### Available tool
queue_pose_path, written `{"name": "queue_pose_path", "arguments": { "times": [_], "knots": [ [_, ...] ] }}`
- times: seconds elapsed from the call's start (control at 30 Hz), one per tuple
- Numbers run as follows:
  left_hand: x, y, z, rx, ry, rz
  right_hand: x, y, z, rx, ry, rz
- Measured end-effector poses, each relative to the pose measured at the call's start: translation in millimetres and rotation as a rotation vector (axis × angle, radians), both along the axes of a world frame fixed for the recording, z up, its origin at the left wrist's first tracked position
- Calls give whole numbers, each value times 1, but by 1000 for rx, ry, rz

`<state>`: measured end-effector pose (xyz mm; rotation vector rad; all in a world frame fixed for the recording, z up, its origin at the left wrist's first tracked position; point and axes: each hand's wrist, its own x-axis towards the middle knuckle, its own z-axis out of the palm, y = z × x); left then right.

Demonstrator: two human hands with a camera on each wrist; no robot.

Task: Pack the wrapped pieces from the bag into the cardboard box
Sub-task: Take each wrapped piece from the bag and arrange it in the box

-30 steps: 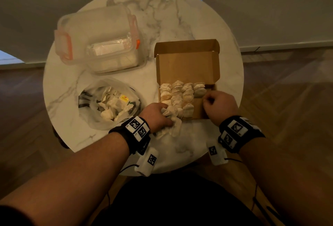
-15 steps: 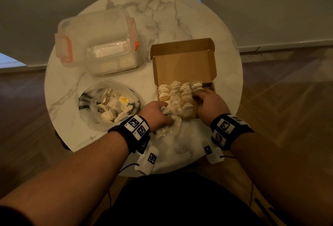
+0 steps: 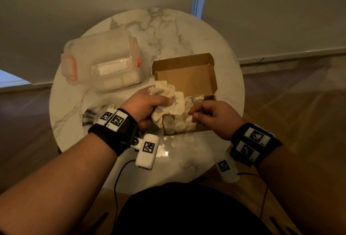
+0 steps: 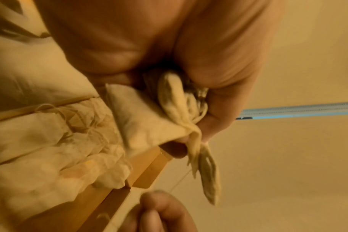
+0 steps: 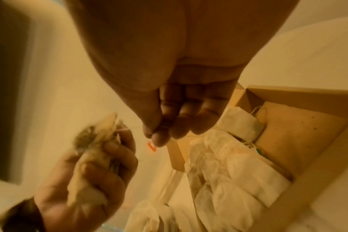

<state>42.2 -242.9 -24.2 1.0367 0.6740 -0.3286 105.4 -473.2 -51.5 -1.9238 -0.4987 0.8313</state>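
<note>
The open cardboard box lies on the marble table, with several white wrapped pieces packed along its left and front. Above the box's left edge, my left hand grips a crumpled bunch of wrapped pieces. The left wrist view shows the same bunch squeezed in the fist. My right hand hovers over the box's front right. In the right wrist view its thumb and forefinger pinch a thin string running to the bunch. The clear bag is mostly hidden behind my left wrist.
A clear plastic container with orange clips stands at the table's back left, close to the box lid. The round table is small, with wooden floor all round and a wall behind. Cables hang from both wrist units.
My left hand has lifted its bunch of pieces from the table's front edge to above the box's left side. My right hand has come out of the box and now pinches a string.
</note>
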Motion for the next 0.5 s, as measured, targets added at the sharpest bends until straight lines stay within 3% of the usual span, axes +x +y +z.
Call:
{"name": "queue_pose_path", "arguments": {
  "times": [0.23,0.3,0.4,0.5],
  "knots": [
    [6,2,-5,26,92,121,13,-12,28,188,-4,-161],
    [7,-5,-7,-15,117,97,11,-8,33,193,-133,-140],
    [8,-18,-6,-84,126,40,9,1,31,100,-387,28],
    [8,-26,-10,-109,113,-19,7,7,21,-2,-532,140]
  ]
}}
